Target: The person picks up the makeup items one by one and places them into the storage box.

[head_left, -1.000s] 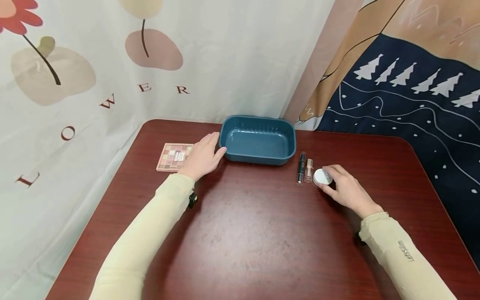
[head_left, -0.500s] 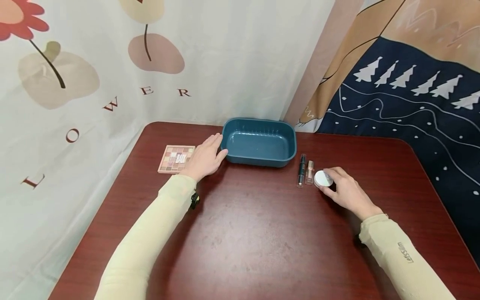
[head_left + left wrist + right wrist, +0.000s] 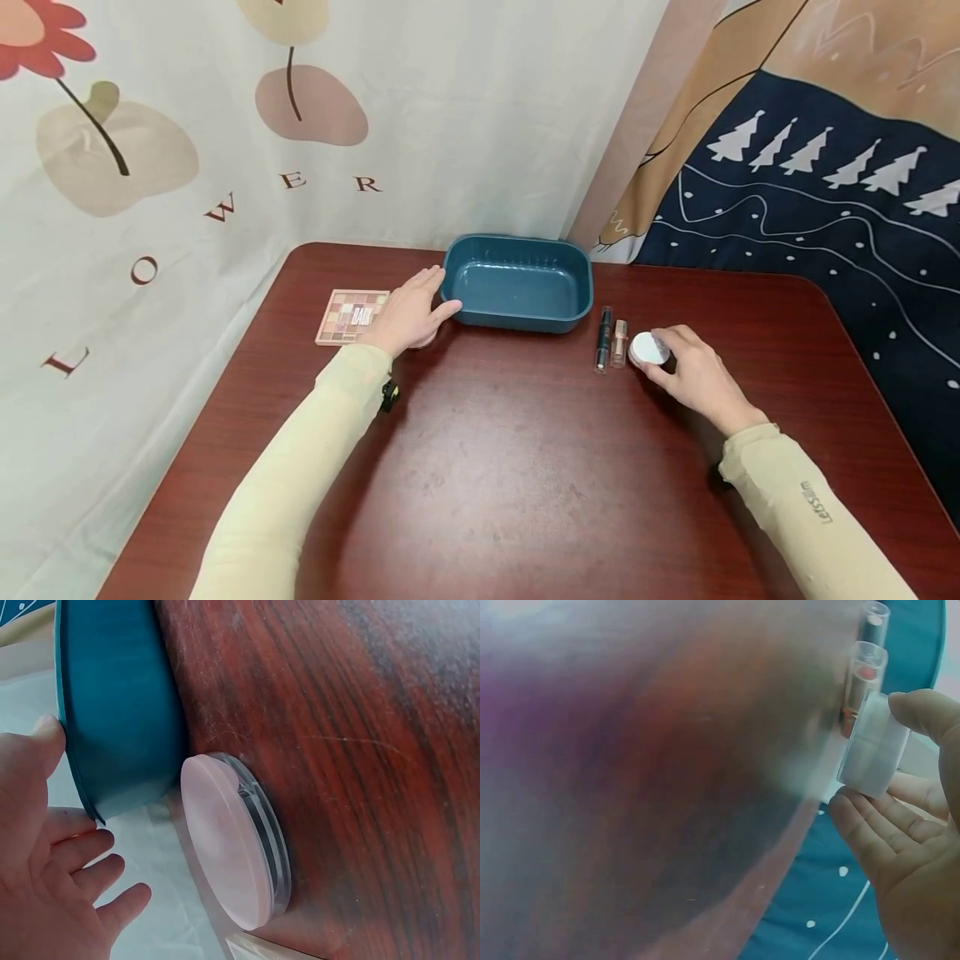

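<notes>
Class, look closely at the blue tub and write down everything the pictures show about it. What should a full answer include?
The tub is dark teal-blue, oblong and open-topped, with rounded corners and a thin rim. Its smooth, slightly shiny surface looks like plastic. It stands upright near the far edge of the table, long side running across, in front of the pale curtain. Nothing shows inside it. The left hand touches its left end, thumb at the rim.

Teal bin (image 3: 124,705), pink-lidded case (image 3: 225,847) — reddish table (image 3: 360,787)
</notes>
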Tool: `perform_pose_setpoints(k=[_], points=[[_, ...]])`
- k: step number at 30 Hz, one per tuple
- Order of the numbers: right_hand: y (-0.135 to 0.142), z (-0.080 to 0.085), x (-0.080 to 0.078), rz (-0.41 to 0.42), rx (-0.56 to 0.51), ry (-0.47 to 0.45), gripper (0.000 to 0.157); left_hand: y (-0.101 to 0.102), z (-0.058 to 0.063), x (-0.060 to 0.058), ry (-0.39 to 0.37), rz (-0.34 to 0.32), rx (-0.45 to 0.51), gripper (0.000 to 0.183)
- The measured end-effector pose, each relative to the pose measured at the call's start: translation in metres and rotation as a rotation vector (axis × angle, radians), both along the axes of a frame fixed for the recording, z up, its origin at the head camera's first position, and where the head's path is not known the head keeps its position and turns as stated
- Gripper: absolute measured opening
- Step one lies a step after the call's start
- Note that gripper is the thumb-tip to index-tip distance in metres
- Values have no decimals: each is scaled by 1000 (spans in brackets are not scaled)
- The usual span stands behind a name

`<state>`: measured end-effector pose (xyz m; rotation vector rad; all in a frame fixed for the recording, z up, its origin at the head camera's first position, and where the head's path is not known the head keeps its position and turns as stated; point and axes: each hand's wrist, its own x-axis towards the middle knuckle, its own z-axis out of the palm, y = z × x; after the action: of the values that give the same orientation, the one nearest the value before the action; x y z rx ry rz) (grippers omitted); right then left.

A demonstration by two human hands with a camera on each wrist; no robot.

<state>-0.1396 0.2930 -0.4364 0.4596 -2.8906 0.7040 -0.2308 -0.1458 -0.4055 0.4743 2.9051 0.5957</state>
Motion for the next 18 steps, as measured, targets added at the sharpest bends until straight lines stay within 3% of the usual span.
perform_pose_setpoints(k=[18], points=[[-29, 26, -23, 61, -43, 74, 50, 4, 5, -2, -5, 0, -72, 76]])
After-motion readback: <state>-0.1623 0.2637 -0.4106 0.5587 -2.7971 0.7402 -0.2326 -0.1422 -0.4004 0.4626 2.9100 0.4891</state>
